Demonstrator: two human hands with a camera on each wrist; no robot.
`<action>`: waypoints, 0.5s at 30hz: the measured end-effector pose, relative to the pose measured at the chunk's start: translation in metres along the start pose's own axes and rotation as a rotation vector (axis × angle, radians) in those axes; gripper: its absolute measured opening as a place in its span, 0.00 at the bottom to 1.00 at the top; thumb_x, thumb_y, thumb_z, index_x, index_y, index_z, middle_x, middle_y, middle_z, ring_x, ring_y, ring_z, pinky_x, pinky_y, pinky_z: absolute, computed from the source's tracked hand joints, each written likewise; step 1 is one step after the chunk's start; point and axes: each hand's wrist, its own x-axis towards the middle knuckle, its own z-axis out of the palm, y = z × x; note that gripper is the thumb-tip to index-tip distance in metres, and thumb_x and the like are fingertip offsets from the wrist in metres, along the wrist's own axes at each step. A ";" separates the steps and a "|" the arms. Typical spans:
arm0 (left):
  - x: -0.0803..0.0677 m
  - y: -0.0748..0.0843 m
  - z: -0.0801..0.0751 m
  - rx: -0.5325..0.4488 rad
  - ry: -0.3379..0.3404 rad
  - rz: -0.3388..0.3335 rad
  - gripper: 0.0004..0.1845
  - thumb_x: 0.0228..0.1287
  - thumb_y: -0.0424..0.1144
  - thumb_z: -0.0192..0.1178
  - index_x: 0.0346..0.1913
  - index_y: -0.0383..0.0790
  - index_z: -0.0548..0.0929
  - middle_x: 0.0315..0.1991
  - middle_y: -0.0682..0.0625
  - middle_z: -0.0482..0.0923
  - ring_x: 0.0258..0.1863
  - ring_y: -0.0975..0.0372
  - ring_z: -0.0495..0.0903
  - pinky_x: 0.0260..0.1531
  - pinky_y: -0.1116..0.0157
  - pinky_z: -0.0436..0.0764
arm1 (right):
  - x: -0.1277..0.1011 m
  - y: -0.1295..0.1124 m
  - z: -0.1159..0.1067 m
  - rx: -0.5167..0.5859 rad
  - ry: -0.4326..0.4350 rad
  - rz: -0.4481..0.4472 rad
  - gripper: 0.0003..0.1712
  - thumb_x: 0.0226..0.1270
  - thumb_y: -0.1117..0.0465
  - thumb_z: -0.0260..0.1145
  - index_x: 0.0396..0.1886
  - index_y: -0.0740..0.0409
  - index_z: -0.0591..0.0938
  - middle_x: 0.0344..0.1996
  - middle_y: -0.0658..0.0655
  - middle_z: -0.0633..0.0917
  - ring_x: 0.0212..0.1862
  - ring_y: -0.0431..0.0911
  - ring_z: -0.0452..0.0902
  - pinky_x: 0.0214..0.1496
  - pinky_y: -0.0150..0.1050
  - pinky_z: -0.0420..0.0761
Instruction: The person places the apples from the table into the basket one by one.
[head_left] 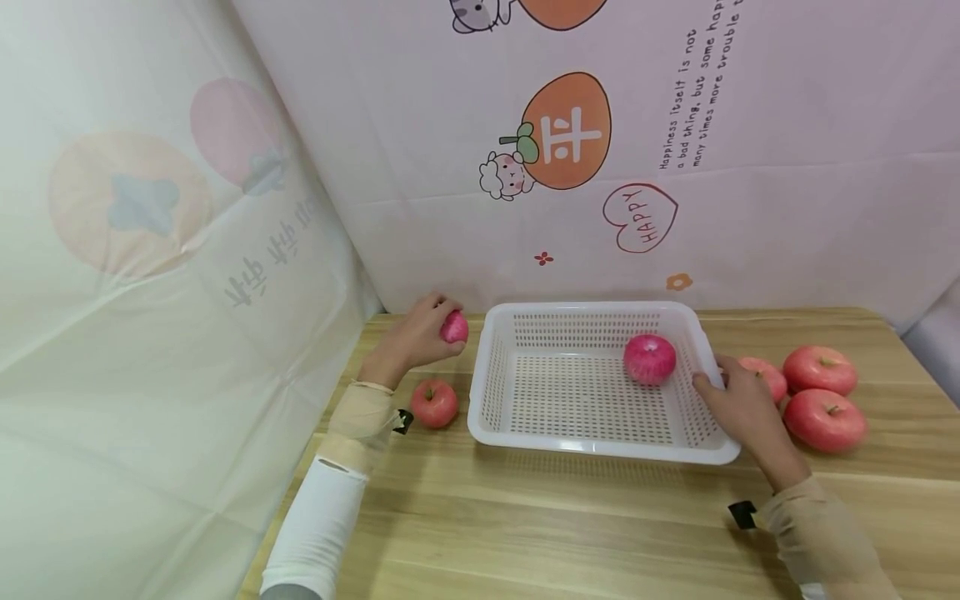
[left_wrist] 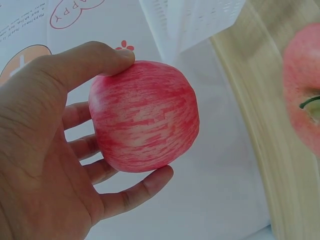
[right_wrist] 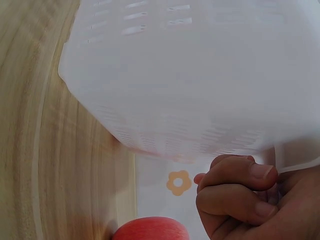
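My left hand (head_left: pixel 427 335) grips a pink-red apple (left_wrist: pixel 145 117), thumb on one side and fingers curled round the other, just left of a white plastic basket (head_left: pixel 592 450). Below that hand another red apple (head_left: pixel 434 404) sits on the table. With my right hand (head_left: pixel 742 400) I hold the basket's right rim; the right wrist view shows curled fingers (right_wrist: pixel 235 175) close under the rim. Inside the basket, toward its right end, lies one deep-pink apple (head_left: pixel 649 360).
Right of my right hand several red apples (head_left: pixel 825 419) are grouped on the wooden table (head_left: pixel 525 525). A pale printed cloth (head_left: pixel 450 225) hangs along the back edge, and another sheet (head_left: pixel 150 375) covers the left side.
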 end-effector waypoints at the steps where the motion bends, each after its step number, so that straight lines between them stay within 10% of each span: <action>1: 0.001 0.001 -0.001 0.001 0.000 -0.001 0.34 0.62 0.49 0.70 0.71 0.42 0.78 0.68 0.42 0.74 0.66 0.48 0.75 0.58 0.49 0.86 | 0.000 0.000 0.000 0.000 -0.001 0.000 0.43 0.84 0.46 0.52 0.77 0.81 0.61 0.63 0.88 0.74 0.60 0.77 0.77 0.58 0.74 0.80; 15: 0.007 0.015 -0.007 -0.040 0.002 0.029 0.33 0.64 0.48 0.70 0.71 0.43 0.78 0.67 0.43 0.74 0.64 0.51 0.75 0.57 0.54 0.86 | 0.000 -0.001 -0.002 0.000 -0.020 0.017 0.43 0.84 0.46 0.52 0.77 0.81 0.60 0.64 0.88 0.73 0.60 0.76 0.77 0.57 0.74 0.81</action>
